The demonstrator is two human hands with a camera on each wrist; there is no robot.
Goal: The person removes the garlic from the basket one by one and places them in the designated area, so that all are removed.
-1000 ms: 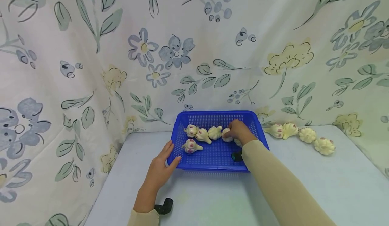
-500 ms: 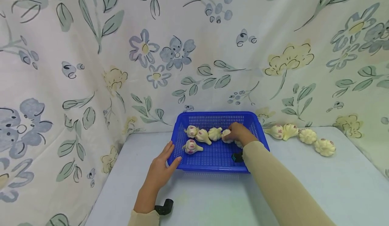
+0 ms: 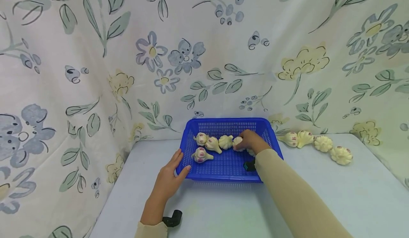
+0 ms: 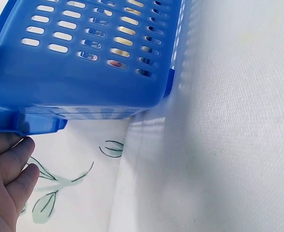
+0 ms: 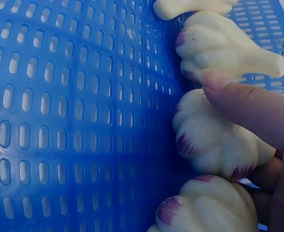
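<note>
A blue slotted plastic basket (image 3: 220, 178) stands on the table with several garlic bulbs inside. My right hand (image 3: 254, 142) reaches into its right half and holds a garlic bulb (image 5: 214, 137), thumb on top and fingers behind it in the right wrist view. Garlic bulbs lie close on both sides of it: a long-stemmed bulb (image 5: 219, 46) and a purple-streaked bulb (image 5: 212, 205). My left hand (image 3: 167, 177) rests at the basket's front left corner, thumb near the front rim. In the left wrist view its fingers (image 4: 18, 164) lie just under the basket's lip (image 4: 37, 124).
To the right of the basket, a row of garlic bulbs (image 3: 323, 143) lies on the white table (image 3: 319, 191). A floral curtain (image 3: 204, 53) hangs behind and at the left. Black wrist devices (image 3: 174, 218) show near both wrists.
Both hands stay in the same places. The garlic bulb just left of the held one has shifted very slightly; little else differs.
</note>
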